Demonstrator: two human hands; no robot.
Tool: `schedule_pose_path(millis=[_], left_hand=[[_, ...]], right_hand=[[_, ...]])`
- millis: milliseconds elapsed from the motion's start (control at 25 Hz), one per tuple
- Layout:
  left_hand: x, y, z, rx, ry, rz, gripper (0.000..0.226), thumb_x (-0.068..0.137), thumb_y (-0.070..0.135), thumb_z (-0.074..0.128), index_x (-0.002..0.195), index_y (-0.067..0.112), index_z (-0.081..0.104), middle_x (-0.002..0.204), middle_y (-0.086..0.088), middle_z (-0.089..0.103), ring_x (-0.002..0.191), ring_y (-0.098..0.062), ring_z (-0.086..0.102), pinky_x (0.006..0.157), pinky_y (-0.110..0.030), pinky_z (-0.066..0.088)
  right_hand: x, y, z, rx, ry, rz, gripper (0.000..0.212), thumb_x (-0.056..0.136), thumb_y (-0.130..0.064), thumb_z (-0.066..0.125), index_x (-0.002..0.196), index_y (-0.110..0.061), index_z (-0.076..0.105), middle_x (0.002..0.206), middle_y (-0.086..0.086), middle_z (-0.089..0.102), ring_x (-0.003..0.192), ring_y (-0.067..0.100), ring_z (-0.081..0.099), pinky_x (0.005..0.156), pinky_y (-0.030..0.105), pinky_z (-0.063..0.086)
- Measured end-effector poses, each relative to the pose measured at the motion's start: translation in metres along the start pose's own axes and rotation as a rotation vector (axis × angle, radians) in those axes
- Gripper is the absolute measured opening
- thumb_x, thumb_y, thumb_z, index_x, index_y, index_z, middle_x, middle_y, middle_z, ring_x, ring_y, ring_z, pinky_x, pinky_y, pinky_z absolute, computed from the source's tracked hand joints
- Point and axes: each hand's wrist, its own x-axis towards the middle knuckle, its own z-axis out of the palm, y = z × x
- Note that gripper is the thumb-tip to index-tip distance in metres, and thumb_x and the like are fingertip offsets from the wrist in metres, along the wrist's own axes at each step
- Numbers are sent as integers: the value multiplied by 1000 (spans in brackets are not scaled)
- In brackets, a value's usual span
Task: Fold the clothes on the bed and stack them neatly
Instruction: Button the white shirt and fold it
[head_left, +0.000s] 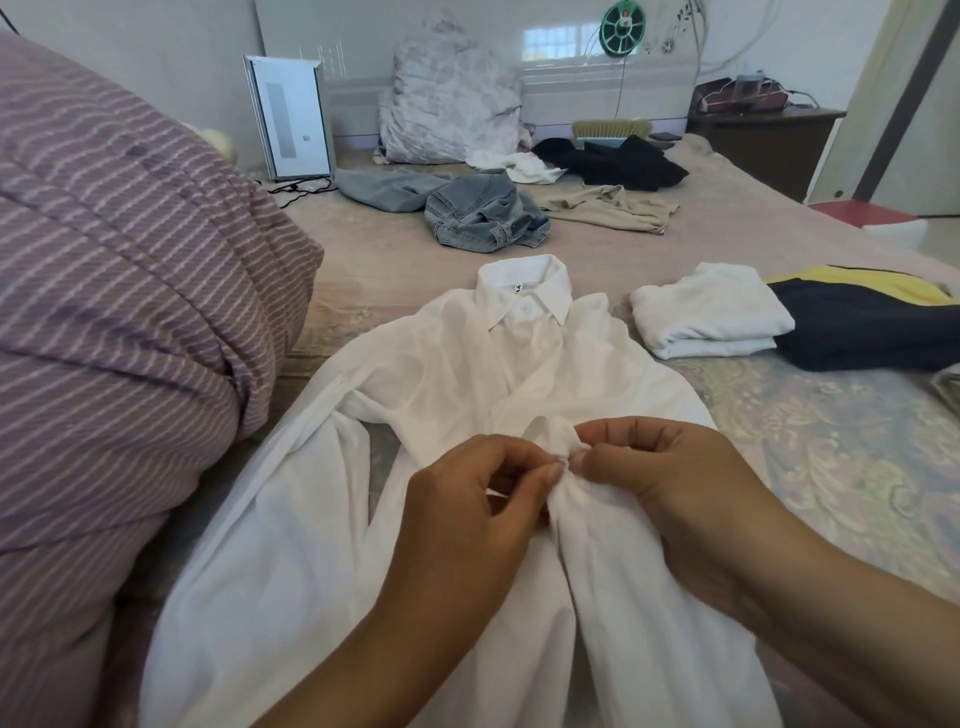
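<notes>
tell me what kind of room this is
Most likely a bedroom in a home. The clothes lie on a wide bed with a glossy headboard, a rolled striped quilt sits at one side, and a dark bedside cabinet stands at the far corner.

soft even daylight, window glare on the headboard, wide-angle edge bending.
</notes>
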Motion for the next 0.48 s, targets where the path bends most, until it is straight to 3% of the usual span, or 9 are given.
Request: schedule_pose_path(millis=[120,280,400,480], left_hand=[[0,0,3,-353,5,-237,6,89,5,71,87,3,77,83,-13,76,77,-26,71,79,-34,60],[14,3,-1,-609,-155,-615,12,92,6,65,90,-3,74,74,-12,63,64,-17,56,61,-24,49],[20,5,-3,-621,-201,-722,9,92,4,65,87,1,72,68,-7,57,58,-12,50,55,-22,46],[22,4,-1,-609,-178,-687,10,93,3,64,88,0,73,70,-9,60,60,-13,54,57,-22,50]], right_hand=[[0,-4,-1,31,-51,-12,12,82,6,75,87,-5,76,84,14,77,72,21,71,73,33,59],[-1,-4,-2,-225,-68,-206,15,87,-3,77,88,-18,76,84,0,75,73,11,65,71,25,53],[-2,1,-1,-369,-84,-332,18,89,-3,73,89,-21,73,85,-7,73,75,5,63,72,21,49],[-1,5,-1,-394,-62,-357,19,91,-5,72,90,-23,72,86,-9,72,76,5,63,73,21,49]])
